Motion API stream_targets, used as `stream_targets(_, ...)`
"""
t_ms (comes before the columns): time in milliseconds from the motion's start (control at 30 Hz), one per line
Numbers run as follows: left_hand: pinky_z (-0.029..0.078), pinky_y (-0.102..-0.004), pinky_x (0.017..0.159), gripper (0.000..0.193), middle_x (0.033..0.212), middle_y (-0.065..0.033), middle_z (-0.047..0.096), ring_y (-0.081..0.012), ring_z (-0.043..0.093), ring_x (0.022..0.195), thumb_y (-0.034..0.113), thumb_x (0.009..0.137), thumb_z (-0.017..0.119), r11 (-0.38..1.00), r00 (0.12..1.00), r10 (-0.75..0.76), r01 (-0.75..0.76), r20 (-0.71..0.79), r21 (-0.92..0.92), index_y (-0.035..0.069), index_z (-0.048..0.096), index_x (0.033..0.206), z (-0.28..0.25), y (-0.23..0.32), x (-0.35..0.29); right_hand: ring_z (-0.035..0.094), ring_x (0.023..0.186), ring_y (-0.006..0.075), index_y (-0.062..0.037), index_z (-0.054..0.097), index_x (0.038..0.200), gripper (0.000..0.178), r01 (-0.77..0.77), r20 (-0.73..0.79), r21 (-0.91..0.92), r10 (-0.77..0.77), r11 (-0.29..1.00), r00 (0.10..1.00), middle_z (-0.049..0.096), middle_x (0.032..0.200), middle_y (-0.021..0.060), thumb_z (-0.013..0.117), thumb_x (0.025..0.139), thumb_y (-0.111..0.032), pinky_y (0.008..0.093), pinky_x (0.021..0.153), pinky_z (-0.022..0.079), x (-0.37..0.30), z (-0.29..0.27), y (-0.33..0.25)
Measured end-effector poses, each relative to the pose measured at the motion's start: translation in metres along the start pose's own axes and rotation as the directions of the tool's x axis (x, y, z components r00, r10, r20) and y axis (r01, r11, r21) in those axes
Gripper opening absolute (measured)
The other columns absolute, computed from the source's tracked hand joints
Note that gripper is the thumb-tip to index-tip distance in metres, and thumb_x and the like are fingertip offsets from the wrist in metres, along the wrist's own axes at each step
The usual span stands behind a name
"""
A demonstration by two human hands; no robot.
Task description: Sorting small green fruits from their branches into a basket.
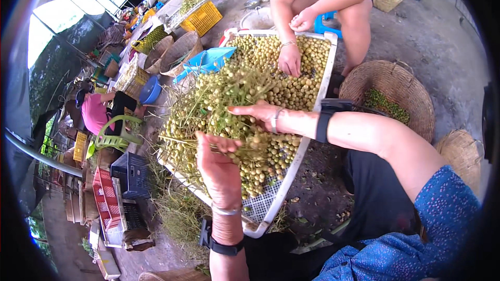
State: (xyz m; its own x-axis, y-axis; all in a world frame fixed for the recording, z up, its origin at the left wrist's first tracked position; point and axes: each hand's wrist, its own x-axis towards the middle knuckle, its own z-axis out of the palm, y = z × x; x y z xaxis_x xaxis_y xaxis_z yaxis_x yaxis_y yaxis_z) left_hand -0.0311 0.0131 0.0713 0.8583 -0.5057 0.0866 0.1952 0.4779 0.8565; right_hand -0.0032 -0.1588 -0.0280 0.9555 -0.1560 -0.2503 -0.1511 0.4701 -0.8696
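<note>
White tray [328, 67] holds yellowish berries [299, 93]; wicker basket [403, 80] holds green fruit [386, 106].

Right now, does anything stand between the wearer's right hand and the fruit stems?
Nothing visible does: the right hand is right at the fruit stems. The other person's hand is beyond, at the loose fruit, not between.

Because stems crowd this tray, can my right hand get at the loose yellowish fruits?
Probably yes: loose yellowish fruits lie uncovered beside your right hand, though stemmed bunches crowd in on its left.
</note>
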Motion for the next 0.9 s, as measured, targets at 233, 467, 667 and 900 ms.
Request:
stream_targets(233,0.045,-0.0402,0.082,0.031,0.068,-0.0056,0.049,-0.0175,0.049,0.066,0.031,0.095,0.044,0.994,0.998,-0.046,0.051,0.047,-0.095,0.005,0.051,0.082,-0.008,-0.017,0.003,0.055,0.07,0.0206,0.0017,0.061,0.085,0.045,0.191,-0.201,-0.049,-0.197,0.98,0.96,0.059,0.082,0.0123,0.081,0.058,-0.027,0.0318,0.061,0.048,0.058,0.022,-0.049)
stream_targets(467,0.044,-0.0422,0.09,0.032,0.071,-0.0056,0.051,-0.0183,0.055,0.07,0.032,0.095,0.043,0.985,0.99,-0.048,0.026,-0.129,-0.171,0.004,0.053,0.082,-0.035,-0.018,0.024,0.061,0.082,0.0239,-0.0029,0.064,0.098,0.047,0.239,-0.099,-0.198,-0.262,0.951,0.96,0.063,0.099,0.0135,0.078,0.063,-0.032,0.0387,0.078,0.048,0.091,0.007,-0.096)
stream_targets(667,0.045,-0.0416,0.089,0.033,0.077,-0.0078,0.055,-0.0195,0.059,0.077,0.031,0.096,0.041,0.999,0.998,-0.03,0.029,-0.06,-0.017,0.003,0.054,0.086,-0.066,-0.03,0.028,0.019,0.135,0.0243,-0.0182,0.045,0.132,0.068,-0.063,-0.024,-0.444,0.058,0.894,0.998,0.031,0.144,0.0093,0.056,0.079,-0.06,0.0422,0.108,0.024,0.083,-0.023,-0.051)
stream_targets(900,0.046,-0.04,0.09,0.029,0.088,-0.0093,0.056,-0.0223,0.06,0.087,0.027,0.095,0.046,0.978,0.975,-0.168,0.146,-0.145,-0.148,0.0,0.055,0.093,-0.078,-0.036,0.027,0.065,0.056,0.0205,0.0126,0.06,0.095,0.09,-0.22,-0.197,-0.966,0.164,0.136,0.967,0.065,0.072,0.0201,0.045,0.075,-0.074,0.0321,0.047,0.054,0.051,-0.038,-0.161)
